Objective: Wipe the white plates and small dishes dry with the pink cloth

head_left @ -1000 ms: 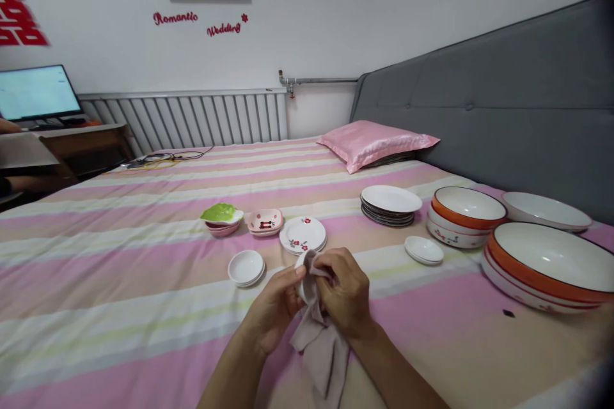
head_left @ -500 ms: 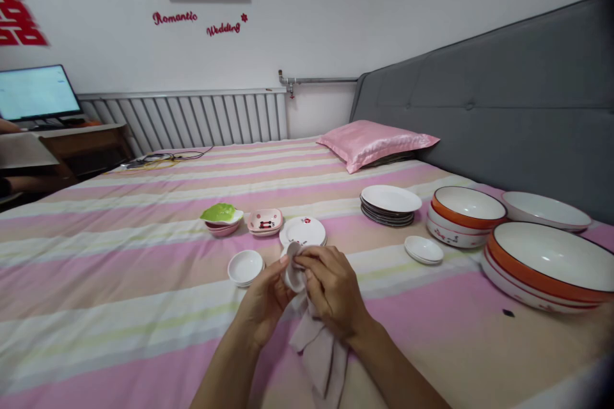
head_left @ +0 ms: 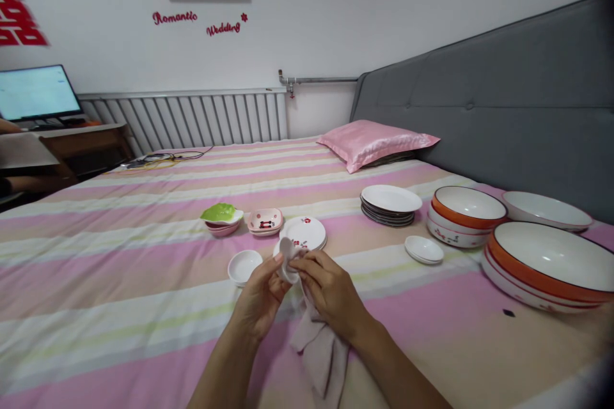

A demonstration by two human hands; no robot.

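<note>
My left hand (head_left: 261, 297) grips a small white dish (head_left: 286, 249), held tilted above the bed; the fingers hide part of its shape. My right hand (head_left: 330, 291) pinches a pale pink-grey cloth (head_left: 319, 351) and presses it against the inside of the dish. The rest of the cloth hangs down onto the striped sheet (head_left: 144, 345). Just beyond the hands lie white plates with red flowers (head_left: 307, 230). Left of them stand small white bowls (head_left: 244, 266), partly behind my left hand.
Further back are pink square dishes (head_left: 265, 220) and a green leaf-shaped dish (head_left: 220, 212). On the right stand stacked plates (head_left: 391, 197), small white dishes (head_left: 424, 248) and orange-rimmed bowls (head_left: 467, 204). A pink pillow (head_left: 378, 140) rests near the grey headboard (head_left: 503, 96). At far left, a person sits near a monitor.
Both hands have shifted slightly left, and the dish has turned a little. The cloth stays pressed to it in my right hand.
</note>
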